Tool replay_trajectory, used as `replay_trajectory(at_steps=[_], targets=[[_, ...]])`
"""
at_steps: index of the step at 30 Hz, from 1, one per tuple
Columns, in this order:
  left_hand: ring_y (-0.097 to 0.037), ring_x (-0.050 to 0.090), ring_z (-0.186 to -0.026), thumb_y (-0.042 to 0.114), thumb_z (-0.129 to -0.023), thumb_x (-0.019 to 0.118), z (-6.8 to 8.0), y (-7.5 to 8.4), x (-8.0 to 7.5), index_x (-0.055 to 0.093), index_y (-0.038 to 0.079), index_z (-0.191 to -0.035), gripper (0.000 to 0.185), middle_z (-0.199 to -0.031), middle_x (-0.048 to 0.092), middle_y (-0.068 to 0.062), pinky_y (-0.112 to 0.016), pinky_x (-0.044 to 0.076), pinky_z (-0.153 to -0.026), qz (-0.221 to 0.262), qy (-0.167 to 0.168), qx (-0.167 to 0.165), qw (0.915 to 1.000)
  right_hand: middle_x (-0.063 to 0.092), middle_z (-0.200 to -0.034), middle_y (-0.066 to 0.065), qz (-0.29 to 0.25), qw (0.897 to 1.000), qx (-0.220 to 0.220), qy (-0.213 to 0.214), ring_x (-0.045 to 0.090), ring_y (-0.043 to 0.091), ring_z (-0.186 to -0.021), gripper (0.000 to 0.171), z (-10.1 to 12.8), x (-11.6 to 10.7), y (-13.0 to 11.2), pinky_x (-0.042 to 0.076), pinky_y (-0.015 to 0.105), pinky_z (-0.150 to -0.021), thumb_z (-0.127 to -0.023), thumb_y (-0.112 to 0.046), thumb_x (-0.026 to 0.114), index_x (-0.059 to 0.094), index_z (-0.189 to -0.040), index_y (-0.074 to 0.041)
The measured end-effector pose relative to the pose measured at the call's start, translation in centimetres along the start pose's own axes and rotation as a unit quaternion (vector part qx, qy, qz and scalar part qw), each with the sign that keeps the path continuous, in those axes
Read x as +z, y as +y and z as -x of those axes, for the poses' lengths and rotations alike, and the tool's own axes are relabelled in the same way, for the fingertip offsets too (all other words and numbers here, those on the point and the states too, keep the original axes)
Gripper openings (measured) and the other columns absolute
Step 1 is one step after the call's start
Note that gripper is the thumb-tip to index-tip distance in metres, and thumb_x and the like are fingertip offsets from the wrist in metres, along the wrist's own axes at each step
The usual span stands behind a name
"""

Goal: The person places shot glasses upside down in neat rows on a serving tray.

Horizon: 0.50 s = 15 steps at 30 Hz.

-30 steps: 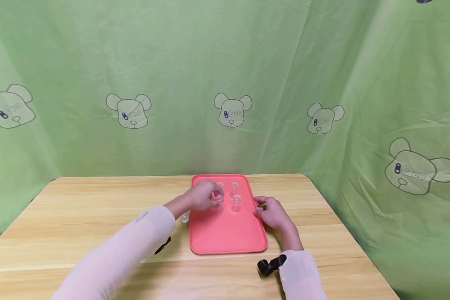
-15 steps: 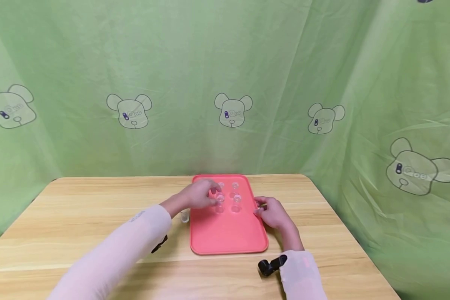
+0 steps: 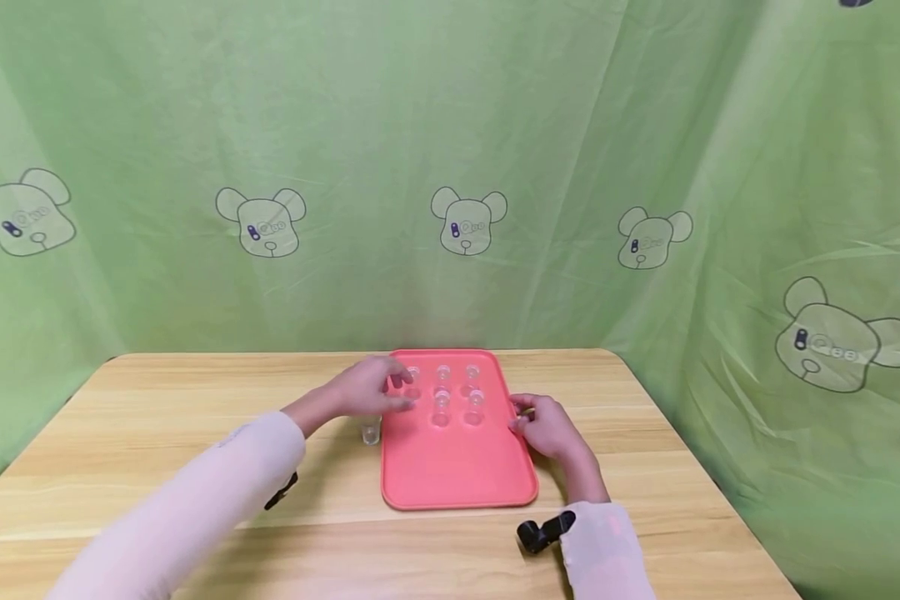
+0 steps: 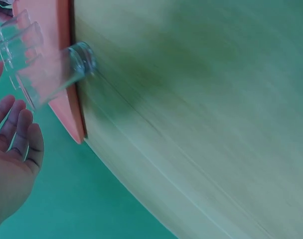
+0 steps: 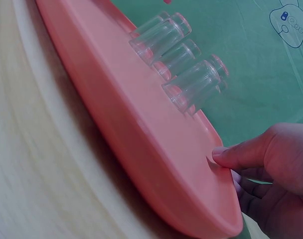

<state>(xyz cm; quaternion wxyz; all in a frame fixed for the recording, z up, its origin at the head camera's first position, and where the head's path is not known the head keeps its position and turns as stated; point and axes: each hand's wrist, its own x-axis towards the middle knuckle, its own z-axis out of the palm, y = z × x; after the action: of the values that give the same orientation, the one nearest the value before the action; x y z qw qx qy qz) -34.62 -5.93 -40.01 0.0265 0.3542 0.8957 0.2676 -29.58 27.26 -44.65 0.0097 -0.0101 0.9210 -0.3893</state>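
Observation:
My left hand [image 3: 366, 387], fingers loosely spread and holding nothing, hovers over the left edge of the pink tray [image 3: 457, 475]. Beyond its fingertips, several clear drinking glasses stand upside down on the tray, among them a front glass [image 3: 441, 408] and its right neighbour [image 3: 475, 407]. One more glass [image 4: 57, 74] stands upright on the wooden table, beside the tray's left rim. My right hand [image 3: 547, 425] pinches the tray's right rim, the thumb [image 5: 236, 155] over the edge and the other fingers partly hidden below it.
The wooden table [image 3: 195, 375] extends on both sides of the tray and in front of it. Behind and to the right hangs a green curtain [image 3: 367, 275] printed with bear heads. A black wrist camera [image 3: 543, 531] sits by the right sleeve.
My left hand has drawn away to the left from the front left glass on the tray, its fingers now loose. Another glass behind has come into sight. The right hand stays on the rim.

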Motion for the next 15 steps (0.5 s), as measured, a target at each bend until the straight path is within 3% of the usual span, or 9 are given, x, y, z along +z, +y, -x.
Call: replay_trajectory(at_steps=[6, 15], targets=[[-0.016, 0.057, -0.083, 0.039, -0.093, 0.074, 1.5, -0.9, -0.5, 0.070, 0.002, -0.120, 0.046, -0.106, 0.070, -0.010, -0.032, 0.051, -0.074, 0.000, 0.000, 0.009, 1.0000, 0.066, -0.112, 0.014, -0.001, 1.000, -0.002, 0.001, 0.061, 0.023, -0.089, 0.044, 0.0, 0.0, 0.0, 0.055, 0.034, -0.079, -0.094, 0.003, 0.062, 0.059, -0.138, 0.004], [-0.022, 0.062, -0.085, 0.044, -0.091, 0.073, 3.7, -2.4, -0.5, 0.071, 0.000, -0.119, 0.052, -0.104, 0.071, -0.011, -0.032, 0.051, -0.075, 0.008, -0.003, 0.040, 0.9992, 0.066, -0.112, 0.014, -0.006, 1.000, 0.000, 0.000, 0.060, 0.023, -0.087, 0.044, 0.0, 0.0, -0.1, 0.053, 0.032, -0.077, -0.095, 0.003, 0.063, 0.059, -0.138, 0.004]])
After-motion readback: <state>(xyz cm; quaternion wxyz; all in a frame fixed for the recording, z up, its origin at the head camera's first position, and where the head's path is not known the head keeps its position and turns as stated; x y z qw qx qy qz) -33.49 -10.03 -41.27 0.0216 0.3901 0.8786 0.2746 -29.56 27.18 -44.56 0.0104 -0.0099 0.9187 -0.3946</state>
